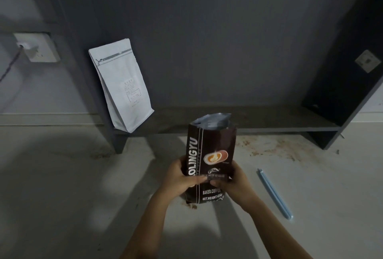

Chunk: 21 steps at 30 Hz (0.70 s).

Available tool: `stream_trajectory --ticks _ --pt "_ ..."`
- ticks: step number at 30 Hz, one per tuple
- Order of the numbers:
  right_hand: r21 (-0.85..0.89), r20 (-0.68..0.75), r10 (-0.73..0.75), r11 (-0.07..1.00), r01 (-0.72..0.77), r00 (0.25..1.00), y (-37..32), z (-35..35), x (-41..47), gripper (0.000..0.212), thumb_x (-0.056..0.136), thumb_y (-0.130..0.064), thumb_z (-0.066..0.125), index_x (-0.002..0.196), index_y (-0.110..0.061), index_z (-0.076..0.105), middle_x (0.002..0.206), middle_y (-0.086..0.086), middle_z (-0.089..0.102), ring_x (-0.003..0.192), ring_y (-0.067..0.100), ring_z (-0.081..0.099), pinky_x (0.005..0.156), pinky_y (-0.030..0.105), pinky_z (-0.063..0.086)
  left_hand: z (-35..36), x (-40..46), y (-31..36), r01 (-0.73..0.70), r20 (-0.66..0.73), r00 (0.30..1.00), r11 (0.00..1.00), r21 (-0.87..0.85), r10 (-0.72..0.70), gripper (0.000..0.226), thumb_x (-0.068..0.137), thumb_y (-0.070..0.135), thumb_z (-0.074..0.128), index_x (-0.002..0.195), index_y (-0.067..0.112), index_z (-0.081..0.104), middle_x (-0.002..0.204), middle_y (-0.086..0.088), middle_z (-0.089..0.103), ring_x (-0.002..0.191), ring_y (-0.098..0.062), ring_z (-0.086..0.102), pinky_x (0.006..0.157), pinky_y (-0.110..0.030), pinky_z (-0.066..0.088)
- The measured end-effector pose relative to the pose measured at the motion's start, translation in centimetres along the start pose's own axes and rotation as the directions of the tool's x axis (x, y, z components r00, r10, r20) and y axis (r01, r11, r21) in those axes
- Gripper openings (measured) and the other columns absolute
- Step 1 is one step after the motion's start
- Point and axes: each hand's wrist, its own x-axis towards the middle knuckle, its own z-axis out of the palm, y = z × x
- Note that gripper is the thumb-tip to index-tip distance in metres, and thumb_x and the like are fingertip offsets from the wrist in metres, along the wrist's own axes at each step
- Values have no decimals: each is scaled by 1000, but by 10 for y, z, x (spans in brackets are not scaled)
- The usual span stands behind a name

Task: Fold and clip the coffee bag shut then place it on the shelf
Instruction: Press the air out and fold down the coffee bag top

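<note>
A dark brown coffee bag [211, 147] with white lettering and a cup picture stands upright on the pale floor, its silver-lined top open. My left hand [179, 178] grips its left side and my right hand [234, 180] grips its right side, thumbs pressed on the front near the middle. A long light-blue sealing clip [274, 193] lies on the floor to the right of the bag, apart from both hands. The low dark shelf [259, 127] runs just behind the bag.
A white pouch [122, 86] leans on the shelf's left end against the upright. Brown coffee spill marks [275, 149] stain the floor in front of the shelf. A wall socket with a plugged cable [35, 48] sits at the left.
</note>
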Motion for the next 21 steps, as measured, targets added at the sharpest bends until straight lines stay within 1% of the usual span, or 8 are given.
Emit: stream_trajectory --ticks 2,4,8,11,14,17,19,21 --pt "8 -7 -53 999 53 999 -3 -3 -3 60 57 0 82 101 -32 57 100 -2 70 96 17 65 83 41 56 -2 -6 1 -6 -16 1000 1000 -22 5 60 47 13 92 102 9 67 94 -7 77 91 -25 72 77 -35 59" --pt "47 33 -112 993 110 993 -10 -7 -7 59 54 -5 85 95 -39 60 98 -9 71 93 10 66 78 30 57 -8 -8 6 -28 -2 1000 999 -27 28 59 44 21 92 98 13 69 93 -5 78 89 -23 73 76 -36 59" --pt "79 190 -94 994 80 977 -14 -5 -9 57 61 -4 82 109 -23 57 107 4 69 100 17 64 82 31 56 -12 -14 2 29 33 999 999 -24 -29 59 52 8 90 105 9 64 99 -7 75 95 -25 70 83 -39 57" --pt "151 208 -51 988 20 977 -10 -1 -10 53 60 3 80 106 -15 59 105 11 69 98 22 66 77 29 56 -4 -22 -5 89 29 996 994 -66 -87 58 58 0 87 109 8 60 101 -6 73 97 -24 69 83 -35 56" --pt "166 216 -63 986 27 974 -11 -4 -9 50 57 3 82 98 -17 64 96 7 74 92 20 69 70 23 55 -5 -22 1 32 35 999 999 -19 -31 53 56 2 88 102 17 65 95 0 75 92 -16 71 83 -35 57" --pt "199 215 -92 979 49 972 -15 -5 -6 48 56 -6 85 99 -17 66 98 5 74 93 23 69 72 26 56 -8 -22 12 -61 59 996 998 -24 62 48 54 13 90 93 28 68 90 4 78 89 -11 72 73 -23 57" --pt "217 202 -114 974 69 973 -17 -4 -7 47 57 -10 84 99 -20 66 99 4 74 93 23 69 71 26 56 -7 -23 18 -100 10 995 992 -76 101 48 50 24 89 93 26 69 90 8 78 85 -11 73 67 -17 56" --pt "235 188 -128 969 82 974 -14 -3 -7 43 58 -10 84 96 -22 68 98 3 74 91 23 69 69 24 56 -5 -23 20 -121 -22 993 989 -85 119 44 52 28 88 92 24 69 88 9 78 82 -11 73 64 -15 55"
